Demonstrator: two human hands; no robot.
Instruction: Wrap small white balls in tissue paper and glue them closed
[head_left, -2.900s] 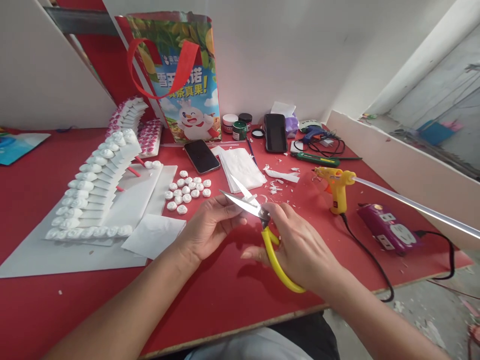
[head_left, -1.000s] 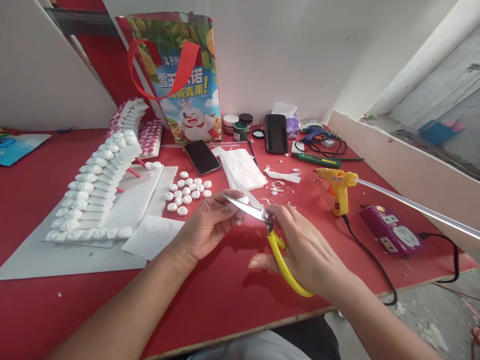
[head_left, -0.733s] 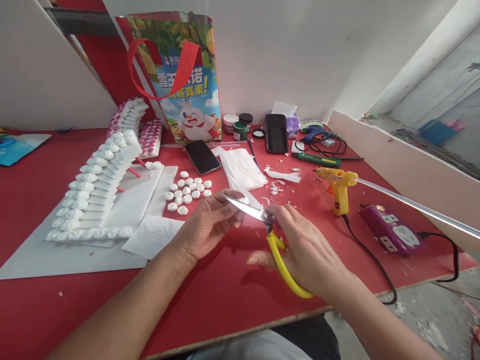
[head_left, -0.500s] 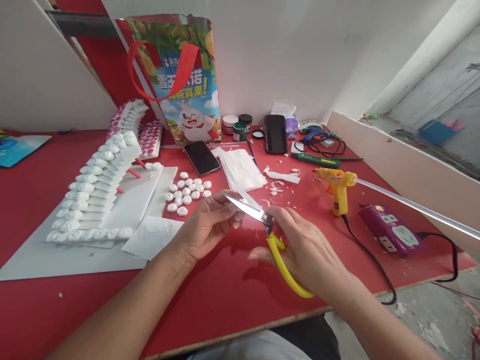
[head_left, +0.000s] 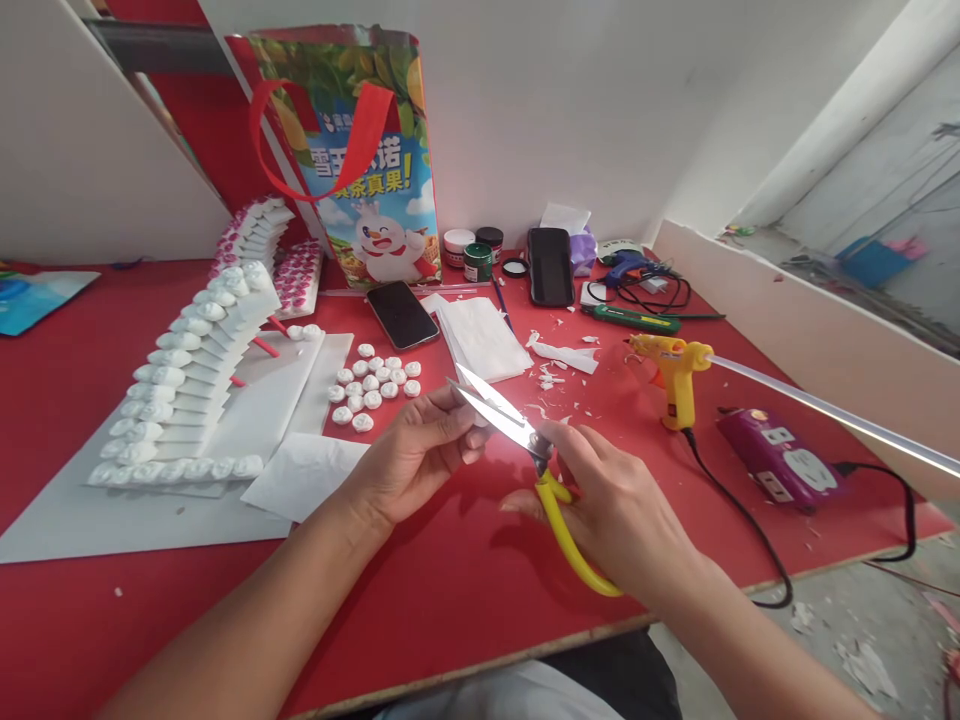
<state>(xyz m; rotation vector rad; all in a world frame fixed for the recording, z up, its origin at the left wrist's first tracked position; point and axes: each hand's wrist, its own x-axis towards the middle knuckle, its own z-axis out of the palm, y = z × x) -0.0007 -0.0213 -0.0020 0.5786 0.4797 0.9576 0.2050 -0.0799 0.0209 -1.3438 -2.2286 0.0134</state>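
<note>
Yellow-handled scissors (head_left: 574,545) are in my right hand (head_left: 619,490), with fingers through and around the handles. Their bright blades stand slightly apart and point left, over the fingertips of my left hand (head_left: 416,450). That hand pinches a small white paper piece (head_left: 481,416), mostly hidden by the fingers and blades. To its left, several small white rolled paper rosettes (head_left: 371,383) lie grouped on the red table (head_left: 442,620). A stack of white paper sheets (head_left: 484,335) rests just beyond the blades.
At left, a curved stepped white model (head_left: 199,370) edged with rosettes stands on white board. A phone (head_left: 403,314), a gift bag (head_left: 375,200) and paint jars (head_left: 478,262) are behind. On the right are a yellow glue gun (head_left: 675,375), a purple power strip (head_left: 780,460) and paper scraps (head_left: 566,355).
The scissor blades now show apart, with both tips visible near my left fingertips. Both hands have stayed in nearly the same place, and the view has shifted slightly.
</note>
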